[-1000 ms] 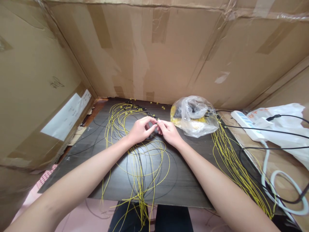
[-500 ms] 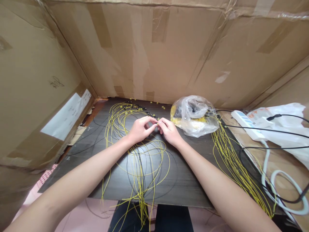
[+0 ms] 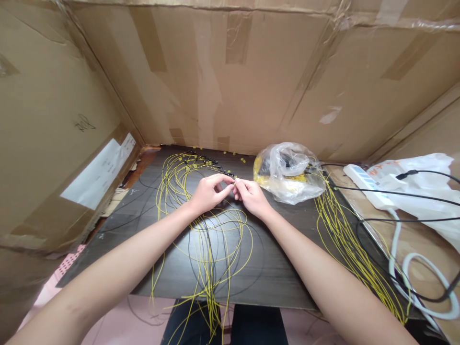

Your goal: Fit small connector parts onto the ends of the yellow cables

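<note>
My left hand [image 3: 212, 192] and my right hand [image 3: 252, 195] meet over the middle of the dark table [image 3: 287, 258], fingertips pinched together. Between them is a small yellow-and-dark piece, mostly hidden by the fingers and too small to name. Yellow and black wires [image 3: 208, 268] run below my left hand and hang over the table's front edge. Loops of yellow wire [image 3: 163, 177] curve to the left of it. Beyond the fingertips lies a row of small black wire ends [image 3: 212, 160], with several tiny yellow pieces [image 3: 243, 160] scattered around.
A clear plastic bag [image 3: 302, 187] with yellow and black contents sits behind my right hand. A bundle of yellow wires [image 3: 345, 244] runs from it along the right edge. Farther right are a white power strip [image 3: 366, 184] and cables. Cardboard walls [image 3: 215, 86] enclose the table.
My right hand's fingers have shifted slightly against the small piece, the thumb now stretched more along it. My left hand stays in nearly the same place.
</note>
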Demonstrator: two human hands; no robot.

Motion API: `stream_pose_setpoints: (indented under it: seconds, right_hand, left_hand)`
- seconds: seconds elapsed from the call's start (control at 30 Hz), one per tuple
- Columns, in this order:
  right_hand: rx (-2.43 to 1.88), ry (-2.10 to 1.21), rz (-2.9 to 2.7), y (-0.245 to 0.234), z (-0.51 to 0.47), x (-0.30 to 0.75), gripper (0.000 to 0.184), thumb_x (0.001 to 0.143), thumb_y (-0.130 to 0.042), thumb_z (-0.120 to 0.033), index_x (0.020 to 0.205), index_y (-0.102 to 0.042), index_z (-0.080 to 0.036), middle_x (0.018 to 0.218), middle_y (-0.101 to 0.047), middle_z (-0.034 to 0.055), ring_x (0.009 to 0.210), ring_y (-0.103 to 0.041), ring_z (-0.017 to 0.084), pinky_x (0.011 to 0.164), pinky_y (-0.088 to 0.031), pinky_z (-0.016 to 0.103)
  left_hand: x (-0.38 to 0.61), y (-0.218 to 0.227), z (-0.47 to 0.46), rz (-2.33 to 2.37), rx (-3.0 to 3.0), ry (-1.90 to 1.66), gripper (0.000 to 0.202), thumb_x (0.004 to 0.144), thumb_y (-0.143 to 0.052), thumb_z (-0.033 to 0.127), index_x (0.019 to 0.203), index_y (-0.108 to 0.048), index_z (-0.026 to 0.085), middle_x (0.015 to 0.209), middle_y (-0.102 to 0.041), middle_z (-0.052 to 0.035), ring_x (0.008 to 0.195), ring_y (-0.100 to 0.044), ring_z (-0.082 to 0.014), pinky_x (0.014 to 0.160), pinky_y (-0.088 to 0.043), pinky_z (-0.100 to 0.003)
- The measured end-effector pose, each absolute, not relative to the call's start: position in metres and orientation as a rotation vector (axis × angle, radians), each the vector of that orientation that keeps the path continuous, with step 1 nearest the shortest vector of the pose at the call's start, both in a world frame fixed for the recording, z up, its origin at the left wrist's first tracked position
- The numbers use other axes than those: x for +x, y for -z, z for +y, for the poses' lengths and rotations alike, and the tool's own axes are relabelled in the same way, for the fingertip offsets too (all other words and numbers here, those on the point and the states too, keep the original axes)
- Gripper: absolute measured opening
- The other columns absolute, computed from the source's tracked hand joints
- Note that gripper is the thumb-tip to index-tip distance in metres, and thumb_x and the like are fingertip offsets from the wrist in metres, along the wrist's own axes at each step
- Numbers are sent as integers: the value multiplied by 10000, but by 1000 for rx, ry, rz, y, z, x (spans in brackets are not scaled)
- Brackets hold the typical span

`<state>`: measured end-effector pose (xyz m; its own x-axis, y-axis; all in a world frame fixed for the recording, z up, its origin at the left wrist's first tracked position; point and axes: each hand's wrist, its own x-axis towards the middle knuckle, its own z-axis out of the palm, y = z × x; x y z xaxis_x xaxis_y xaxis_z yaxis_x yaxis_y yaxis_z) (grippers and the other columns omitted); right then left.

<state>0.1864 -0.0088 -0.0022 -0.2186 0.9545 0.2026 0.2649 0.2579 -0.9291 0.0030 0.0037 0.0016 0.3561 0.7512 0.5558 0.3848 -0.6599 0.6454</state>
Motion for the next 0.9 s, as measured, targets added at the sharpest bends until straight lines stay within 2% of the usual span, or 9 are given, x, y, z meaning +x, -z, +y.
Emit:
stream_pose_setpoints:
  seconds: [0.23,0.9]
  right_hand:
    - [-1144,-945,-1677,4,-8,187,657,952,-405,-809,689,-535,-221,619,-559,10,580,-506,156,601,-404,303]
    - [-1159,-911,-1696,3,-9,186,646,965,-410,-803,722,-553,-222,651,-553,11,610,-505,159,583,-408,285]
  left_hand:
    - [2,-1,5,955,2215,-1215,105,913,-714,223,986,-775,180,819,-760,-10,547,-600,-90,580,-502,-211]
    - [2,0,6,992,2116,-1213,139,920,-725,307,953,-786,187,785,-759,-10,570,-603,-108,583,-492,-228]
